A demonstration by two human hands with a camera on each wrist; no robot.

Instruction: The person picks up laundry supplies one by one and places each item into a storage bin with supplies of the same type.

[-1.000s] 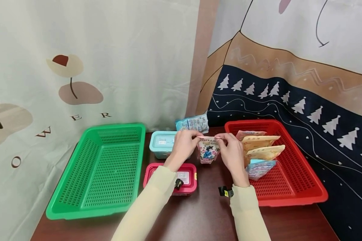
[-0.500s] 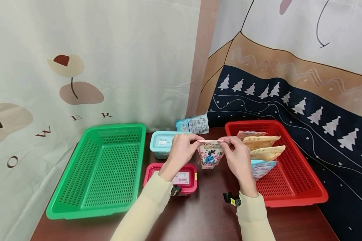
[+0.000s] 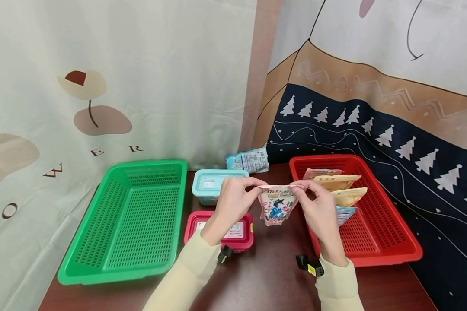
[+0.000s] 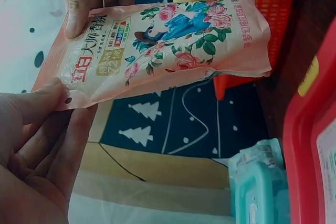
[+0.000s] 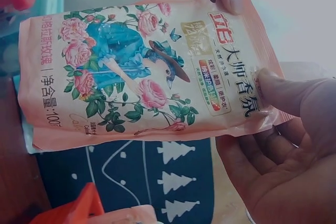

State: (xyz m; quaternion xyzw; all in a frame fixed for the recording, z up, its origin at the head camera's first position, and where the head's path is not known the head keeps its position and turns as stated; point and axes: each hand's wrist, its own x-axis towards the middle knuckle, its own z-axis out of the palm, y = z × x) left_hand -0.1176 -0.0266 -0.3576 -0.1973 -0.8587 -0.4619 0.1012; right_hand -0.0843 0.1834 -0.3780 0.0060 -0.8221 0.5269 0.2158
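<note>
A pink pouch of laundry detergent (image 3: 277, 208), printed with roses and a figure in blue, hangs upright between both hands in the head view. My left hand (image 3: 233, 202) pinches one top corner between thumb and fingers. At the opposite top corner, my right hand (image 3: 322, 211) pinches the same sealed edge. The left wrist view shows the left thumb (image 4: 44, 98) lying on the pouch by a small punched hole. In the right wrist view the printed front of the detergent pouch (image 5: 131, 72) faces the camera, the right thumb pressed on its top.
Right of the hands, a red basket (image 3: 397, 233) holds several upright pouches (image 3: 350, 196). A green basket (image 3: 120, 270) stands at left. Between them are a pink-red lidded box (image 3: 233, 231), a light-blue lidded box (image 3: 208, 178) and a blue packet (image 3: 253, 160) against the curtain.
Both hands have brought the detergent pouch nearer to me and slightly right, its front now tilted more into view. The right hand has shifted right, overlapping the red basket more.
</note>
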